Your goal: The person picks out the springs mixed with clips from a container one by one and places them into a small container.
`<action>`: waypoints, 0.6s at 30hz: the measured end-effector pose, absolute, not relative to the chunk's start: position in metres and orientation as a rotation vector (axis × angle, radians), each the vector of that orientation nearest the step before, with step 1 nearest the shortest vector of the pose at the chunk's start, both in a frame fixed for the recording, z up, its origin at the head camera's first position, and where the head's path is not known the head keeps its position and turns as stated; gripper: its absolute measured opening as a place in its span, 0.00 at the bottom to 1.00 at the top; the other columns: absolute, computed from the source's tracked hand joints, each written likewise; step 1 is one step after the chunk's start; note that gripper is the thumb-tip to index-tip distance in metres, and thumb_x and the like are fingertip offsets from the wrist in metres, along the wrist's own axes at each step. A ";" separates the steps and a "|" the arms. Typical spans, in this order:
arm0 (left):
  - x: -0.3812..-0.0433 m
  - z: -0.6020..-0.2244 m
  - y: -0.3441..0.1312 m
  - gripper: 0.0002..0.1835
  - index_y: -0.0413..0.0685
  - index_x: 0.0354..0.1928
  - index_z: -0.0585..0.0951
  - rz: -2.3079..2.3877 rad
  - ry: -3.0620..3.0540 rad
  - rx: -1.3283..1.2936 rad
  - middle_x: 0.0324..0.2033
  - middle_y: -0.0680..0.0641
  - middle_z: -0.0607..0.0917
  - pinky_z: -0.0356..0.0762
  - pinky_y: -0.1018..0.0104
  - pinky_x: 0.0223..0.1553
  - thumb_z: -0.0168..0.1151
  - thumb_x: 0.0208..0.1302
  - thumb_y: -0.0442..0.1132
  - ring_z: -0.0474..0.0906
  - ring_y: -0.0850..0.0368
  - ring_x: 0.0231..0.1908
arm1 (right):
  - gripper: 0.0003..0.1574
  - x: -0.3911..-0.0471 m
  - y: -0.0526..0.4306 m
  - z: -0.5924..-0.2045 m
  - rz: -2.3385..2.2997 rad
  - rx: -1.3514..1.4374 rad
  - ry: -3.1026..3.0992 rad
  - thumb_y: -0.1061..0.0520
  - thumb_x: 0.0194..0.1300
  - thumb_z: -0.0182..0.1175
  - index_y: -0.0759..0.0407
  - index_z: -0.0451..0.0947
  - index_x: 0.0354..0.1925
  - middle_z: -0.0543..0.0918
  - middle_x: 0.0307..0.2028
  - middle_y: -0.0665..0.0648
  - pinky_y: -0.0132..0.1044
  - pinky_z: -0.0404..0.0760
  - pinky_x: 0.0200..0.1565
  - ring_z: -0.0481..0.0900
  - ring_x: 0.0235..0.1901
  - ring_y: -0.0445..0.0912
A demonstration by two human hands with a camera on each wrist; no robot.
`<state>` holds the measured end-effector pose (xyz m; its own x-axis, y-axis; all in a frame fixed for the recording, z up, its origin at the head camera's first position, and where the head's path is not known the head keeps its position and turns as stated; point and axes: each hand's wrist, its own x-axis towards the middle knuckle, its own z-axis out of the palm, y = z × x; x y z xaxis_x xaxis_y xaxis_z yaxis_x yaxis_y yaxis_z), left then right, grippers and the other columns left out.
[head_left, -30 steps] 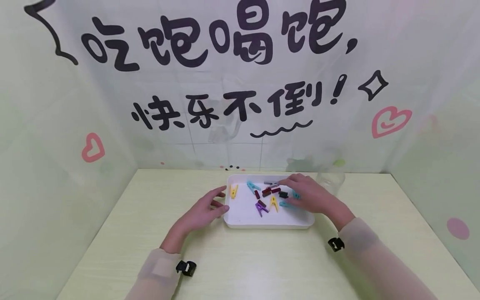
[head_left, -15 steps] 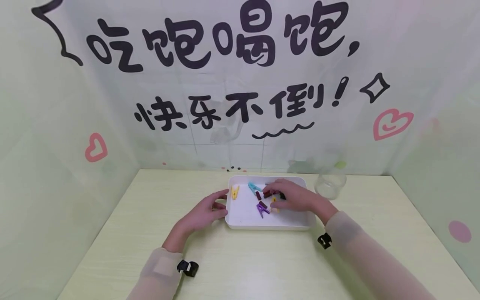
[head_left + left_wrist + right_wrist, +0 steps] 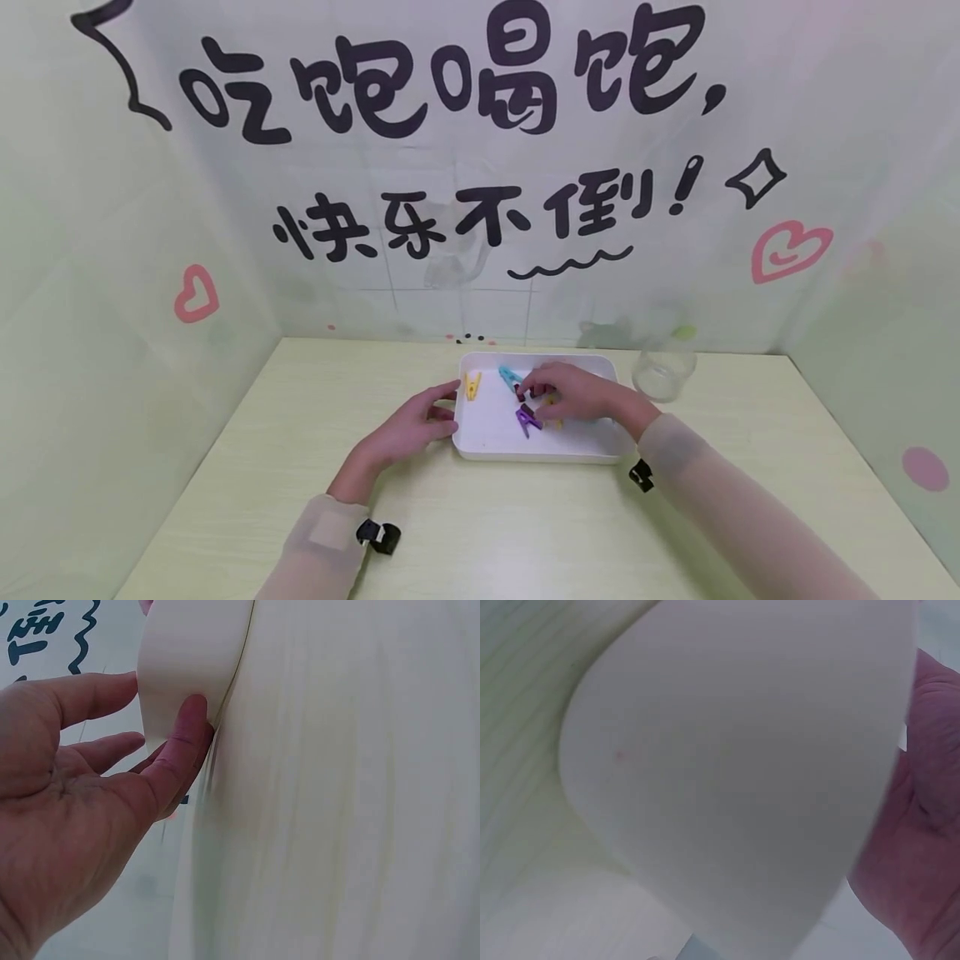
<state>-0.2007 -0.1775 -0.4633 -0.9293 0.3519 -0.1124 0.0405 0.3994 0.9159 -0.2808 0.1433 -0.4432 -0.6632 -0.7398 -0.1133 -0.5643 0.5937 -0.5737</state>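
A white tray (image 3: 540, 457) holds several small clothespins and dark red pieces. My left hand (image 3: 412, 425) touches its left wall with loosely spread fingers; the left wrist view shows a fingertip (image 3: 193, 709) against the tray corner. Inside the tray, my right hand (image 3: 581, 392) reaches down, thumb and fingers apart, hiding the pieces beneath it. Near its fingertips lie a blue clothespin (image 3: 509, 376), a dark red piece (image 3: 519, 394) and a purple clothespin (image 3: 528, 420). A yellow clothespin (image 3: 472, 386) sits at the tray's left end. The tray wall (image 3: 735, 772) blocks most of the right wrist view.
A clear glass jar (image 3: 663, 377) stands on the table (image 3: 495, 533) just right of the tray. Behind the table hangs a white sheet (image 3: 480, 312) with black lettering; pale sheets also enclose both sides.
My right hand has moved left across the tray, from its right side to over the middle pieces. My left hand stays at the tray's left wall.
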 end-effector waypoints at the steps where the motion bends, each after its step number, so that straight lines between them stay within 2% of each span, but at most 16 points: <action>1: -0.200 -0.463 -0.178 0.37 0.41 0.82 0.63 1.539 2.371 0.348 0.71 0.39 0.73 0.80 0.51 0.60 0.63 0.75 0.31 0.77 0.44 0.62 | 0.23 -0.281 0.142 -0.444 -0.710 -1.052 2.483 0.57 0.69 0.73 0.48 0.85 0.61 0.82 0.47 0.49 0.43 0.79 0.55 0.77 0.50 0.47; 10: -0.200 -0.463 -0.178 0.36 0.42 0.81 0.64 1.528 2.380 0.351 0.71 0.39 0.73 0.80 0.50 0.60 0.64 0.75 0.32 0.77 0.43 0.62 | 0.20 -0.281 0.137 -0.447 -0.632 -1.026 2.502 0.60 0.65 0.73 0.41 0.86 0.52 0.79 0.43 0.48 0.42 0.75 0.51 0.74 0.46 0.46; 18: -0.201 -0.466 -0.176 0.37 0.47 0.82 0.65 1.521 2.399 0.304 0.71 0.44 0.74 0.80 0.51 0.62 0.65 0.75 0.32 0.78 0.47 0.61 | 0.20 -0.278 0.133 -0.447 -0.598 -1.033 2.515 0.61 0.65 0.72 0.43 0.86 0.52 0.79 0.41 0.49 0.42 0.76 0.48 0.73 0.45 0.46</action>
<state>-0.2015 -0.1765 -0.4655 -0.9376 0.3244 -0.1249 0.0255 0.4225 0.9060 -0.2783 0.1326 -0.4469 -0.6702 -0.7244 -0.1616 -0.5741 0.6440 -0.5057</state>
